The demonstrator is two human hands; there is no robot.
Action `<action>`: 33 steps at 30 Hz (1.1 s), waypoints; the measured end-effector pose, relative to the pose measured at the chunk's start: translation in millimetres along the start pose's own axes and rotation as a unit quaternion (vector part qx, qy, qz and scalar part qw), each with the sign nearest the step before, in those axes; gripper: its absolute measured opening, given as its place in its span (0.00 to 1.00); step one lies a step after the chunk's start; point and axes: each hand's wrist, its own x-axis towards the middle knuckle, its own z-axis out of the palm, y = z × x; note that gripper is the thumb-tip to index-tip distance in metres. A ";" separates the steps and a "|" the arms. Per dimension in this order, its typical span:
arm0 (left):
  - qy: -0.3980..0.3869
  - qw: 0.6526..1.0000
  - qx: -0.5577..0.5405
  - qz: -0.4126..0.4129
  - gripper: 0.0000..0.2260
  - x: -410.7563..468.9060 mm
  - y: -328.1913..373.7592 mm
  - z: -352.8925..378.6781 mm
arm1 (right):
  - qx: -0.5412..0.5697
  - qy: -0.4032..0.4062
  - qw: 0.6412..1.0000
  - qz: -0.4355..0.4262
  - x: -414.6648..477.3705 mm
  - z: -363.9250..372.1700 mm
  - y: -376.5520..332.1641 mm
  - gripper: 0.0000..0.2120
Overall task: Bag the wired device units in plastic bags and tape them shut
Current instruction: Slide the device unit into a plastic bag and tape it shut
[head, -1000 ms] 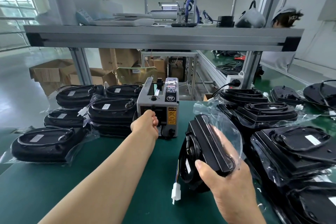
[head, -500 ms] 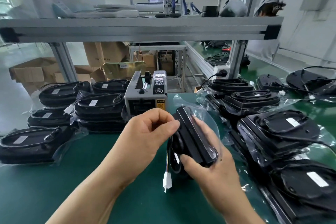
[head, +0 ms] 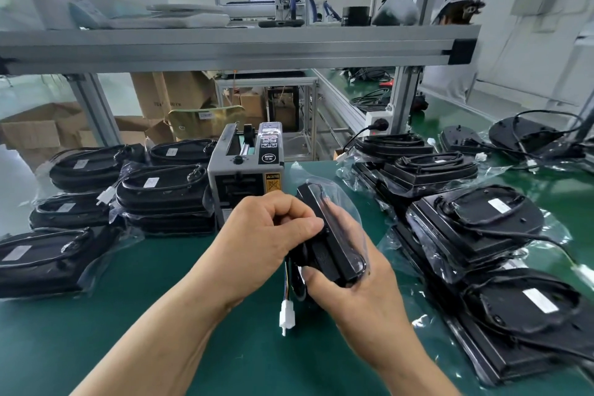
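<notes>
Holding unit (head: 334, 247) on edge in curled right hand (head: 360, 296) — long axis pointing away from both wrists. Pinching bag (head: 345, 199) against its near-left face with left hand (head: 263, 235) — tape not discernible.

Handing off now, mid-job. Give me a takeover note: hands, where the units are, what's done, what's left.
Left hand: fingers curled, pinching the bag of the held unit at its upper side.
Right hand: grips that unit from below, above the table; its white connector hangs out.
Tape dispenser right behind.
Done: bagged stacks at left.
Left: seal this bag; tape not discernible. Right-side units lie in loose bags, sealing unclear.
</notes>
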 end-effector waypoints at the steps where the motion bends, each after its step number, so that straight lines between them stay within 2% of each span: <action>1: 0.004 1.000 0.004 0.002 0.06 0.4 -0.2 0.7 | 0.001 -0.002 1.000 0.003 -0.2 0.3 0.4 0.37; 12: 0.029 0.999 0.025 -0.003 0.08 -0.6 0.0 3.8 | -0.004 -0.003 1.000 0.012 -2.8 1.4 2.2 0.38; 26: 0.090 0.988 0.127 0.015 0.08 -1.7 -3.8 9.5 | 0.000 -0.007 1.000 0.009 -3.7 -1.0 2.9 0.39; 30: 0.133 0.988 0.071 -0.044 0.14 2.8 -4.6 14.9 | 0.003 -0.005 1.000 0.006 -5.5 0.5 4.2 0.38; 33: 0.158 0.985 -0.010 -0.071 0.14 5.0 -5.6 19.6 | 0.008 -0.005 1.000 0.003 -5.4 2.6 4.5 0.38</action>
